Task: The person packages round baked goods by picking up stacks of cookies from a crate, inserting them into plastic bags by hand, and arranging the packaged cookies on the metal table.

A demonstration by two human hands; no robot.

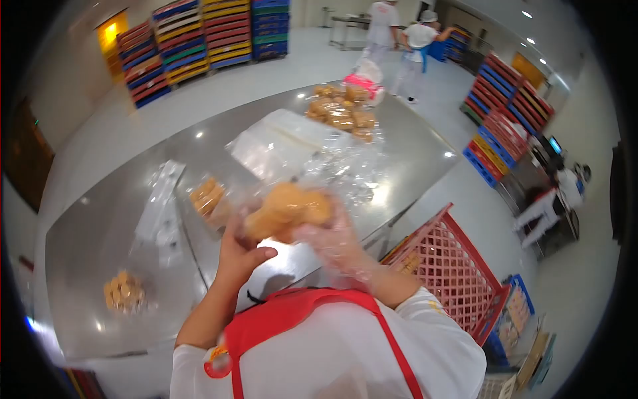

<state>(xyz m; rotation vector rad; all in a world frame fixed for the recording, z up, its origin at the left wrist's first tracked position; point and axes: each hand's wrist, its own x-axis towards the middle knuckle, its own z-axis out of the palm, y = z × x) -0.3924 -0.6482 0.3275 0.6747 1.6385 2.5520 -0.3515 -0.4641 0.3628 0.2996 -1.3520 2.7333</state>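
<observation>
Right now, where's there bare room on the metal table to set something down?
The table is bare along its left edge, outside the clear sleeves and leftmost bread pack, and right of the piled packs. The middle is crowded: flat bags lie there, with bread between the left hand and right hand just nearer.
</observation>
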